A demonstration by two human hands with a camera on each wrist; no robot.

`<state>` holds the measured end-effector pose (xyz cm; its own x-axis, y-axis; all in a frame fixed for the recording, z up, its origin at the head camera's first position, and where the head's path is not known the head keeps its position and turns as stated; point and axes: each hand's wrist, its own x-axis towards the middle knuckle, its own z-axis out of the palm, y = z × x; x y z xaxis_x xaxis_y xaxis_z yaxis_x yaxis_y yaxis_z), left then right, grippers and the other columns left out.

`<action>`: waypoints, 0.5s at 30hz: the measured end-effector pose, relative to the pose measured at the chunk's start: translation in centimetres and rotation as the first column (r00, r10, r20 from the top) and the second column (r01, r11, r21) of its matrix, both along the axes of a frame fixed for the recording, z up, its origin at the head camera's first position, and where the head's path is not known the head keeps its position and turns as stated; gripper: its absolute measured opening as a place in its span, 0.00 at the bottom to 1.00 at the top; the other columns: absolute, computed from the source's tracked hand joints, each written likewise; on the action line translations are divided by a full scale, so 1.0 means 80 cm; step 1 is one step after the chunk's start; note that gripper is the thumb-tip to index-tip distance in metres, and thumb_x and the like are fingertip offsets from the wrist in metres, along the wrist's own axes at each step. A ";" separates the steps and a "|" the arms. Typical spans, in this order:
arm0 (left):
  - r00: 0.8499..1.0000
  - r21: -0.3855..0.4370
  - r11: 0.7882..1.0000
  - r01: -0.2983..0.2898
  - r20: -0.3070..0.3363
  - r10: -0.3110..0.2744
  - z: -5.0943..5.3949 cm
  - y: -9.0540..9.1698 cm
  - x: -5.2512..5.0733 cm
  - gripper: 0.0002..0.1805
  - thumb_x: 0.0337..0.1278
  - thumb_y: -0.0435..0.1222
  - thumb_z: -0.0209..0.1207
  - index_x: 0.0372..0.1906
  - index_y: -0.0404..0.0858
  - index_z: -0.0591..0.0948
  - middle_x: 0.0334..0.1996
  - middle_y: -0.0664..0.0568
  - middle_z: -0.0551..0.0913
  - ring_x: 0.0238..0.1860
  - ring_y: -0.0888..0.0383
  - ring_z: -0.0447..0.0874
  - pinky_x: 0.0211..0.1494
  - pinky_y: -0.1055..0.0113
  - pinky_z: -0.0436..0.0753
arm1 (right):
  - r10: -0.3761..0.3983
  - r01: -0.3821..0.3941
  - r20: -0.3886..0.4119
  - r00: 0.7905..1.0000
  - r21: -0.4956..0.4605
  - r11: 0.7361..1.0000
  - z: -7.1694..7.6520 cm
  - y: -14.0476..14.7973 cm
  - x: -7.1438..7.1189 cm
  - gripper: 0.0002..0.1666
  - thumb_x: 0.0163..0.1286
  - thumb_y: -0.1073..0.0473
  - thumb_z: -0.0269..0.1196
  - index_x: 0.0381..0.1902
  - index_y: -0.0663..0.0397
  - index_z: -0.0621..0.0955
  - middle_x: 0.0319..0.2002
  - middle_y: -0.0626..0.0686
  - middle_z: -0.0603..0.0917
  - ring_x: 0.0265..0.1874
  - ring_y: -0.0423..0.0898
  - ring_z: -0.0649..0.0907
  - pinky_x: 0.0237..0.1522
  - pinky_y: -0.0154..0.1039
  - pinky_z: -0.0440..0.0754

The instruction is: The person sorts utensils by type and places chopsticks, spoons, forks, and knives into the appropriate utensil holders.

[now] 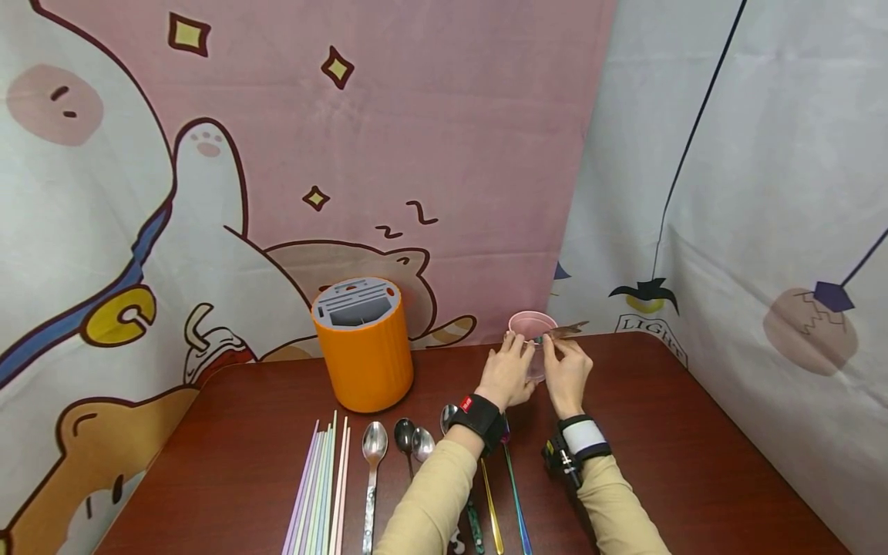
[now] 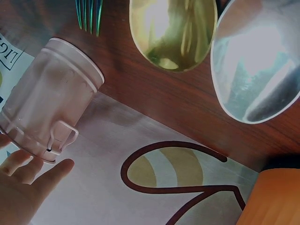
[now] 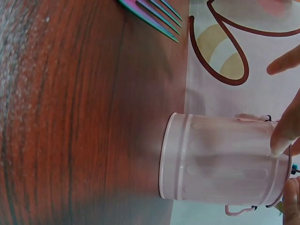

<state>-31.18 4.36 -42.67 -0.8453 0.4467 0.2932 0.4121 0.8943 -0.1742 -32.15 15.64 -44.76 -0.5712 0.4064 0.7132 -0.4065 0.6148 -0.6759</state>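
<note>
Both hands meet over the rim of a pink handled bucket (image 1: 532, 321) at the table's far edge. From the left, my left hand (image 1: 509, 371) reaches in with its fingertips at the rim; in the left wrist view some of its fingers (image 2: 53, 177) look fairly straight, and the rest are out of frame. On the other side my right hand (image 1: 567, 376) pinches a brownish thing with a split end (image 1: 567, 330), its kind unclear. Between the hands shows a small teal bit (image 3: 295, 168). Whether the left fingertips grip anything is hidden.
An orange cylindrical holder (image 1: 364, 354) with a grey slotted top stands to the left. Nearer lie pastel chopsticks (image 1: 321, 486), several spoons (image 1: 375, 443) and a rainbow-coloured fork (image 3: 159, 18). A printed cloth (image 1: 451, 154) hangs behind the table.
</note>
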 end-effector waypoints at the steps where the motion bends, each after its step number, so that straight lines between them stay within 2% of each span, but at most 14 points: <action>1: 1.000 0.000 1.000 0.000 0.003 0.000 0.000 0.000 0.000 0.38 0.51 0.57 0.61 0.67 0.48 0.66 0.64 0.51 0.67 0.70 0.53 0.62 0.54 0.55 0.81 | 0.003 -0.003 0.011 1.000 0.001 1.000 0.000 0.000 0.000 0.11 0.62 0.62 0.65 0.30 0.68 0.87 0.29 0.64 0.87 0.33 0.59 0.86 0.37 0.51 0.80; 9: 1.000 -0.007 1.000 -0.002 0.008 0.002 -0.001 0.000 -0.001 0.38 0.51 0.57 0.60 0.67 0.49 0.66 0.64 0.51 0.67 0.69 0.54 0.63 0.55 0.55 0.81 | 0.009 -0.012 0.087 0.996 0.032 0.999 -0.001 -0.002 -0.004 0.12 0.63 0.61 0.64 0.28 0.67 0.87 0.28 0.63 0.86 0.31 0.60 0.85 0.35 0.53 0.79; 15: 1.000 -0.004 1.000 -0.004 0.010 0.004 -0.001 0.000 0.000 0.39 0.51 0.58 0.61 0.67 0.48 0.66 0.64 0.51 0.66 0.70 0.53 0.63 0.55 0.55 0.81 | 0.032 -0.038 0.134 0.990 0.048 0.998 0.000 0.002 -0.002 0.14 0.64 0.59 0.63 0.30 0.67 0.87 0.31 0.64 0.87 0.35 0.60 0.85 0.39 0.54 0.80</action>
